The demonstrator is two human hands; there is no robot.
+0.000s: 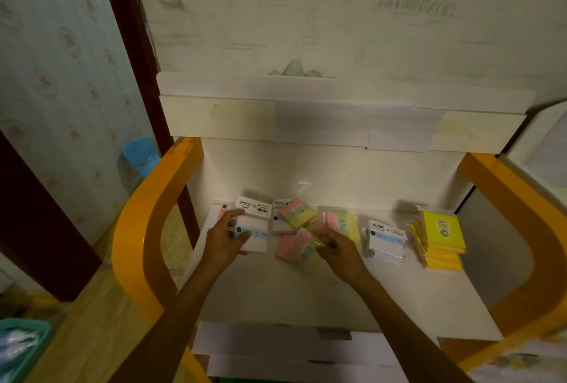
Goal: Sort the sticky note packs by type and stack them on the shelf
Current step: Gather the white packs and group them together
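Observation:
Sticky note packs lie along the back of a white shelf. My left hand grips a white pack with blue print; another white pack leans behind it. My right hand pinches a pink-and-yellow pastel pack. Two more pastel packs sit behind, one tilted, one flat. Further right is a white pack. A stack of several yellow packs stands at the far right.
Orange curved frame arms flank the shelf on both sides. A white upper shelf board overhangs the back. Lower white shelves lie below. A blue stool and a teal basket stand on the floor at left.

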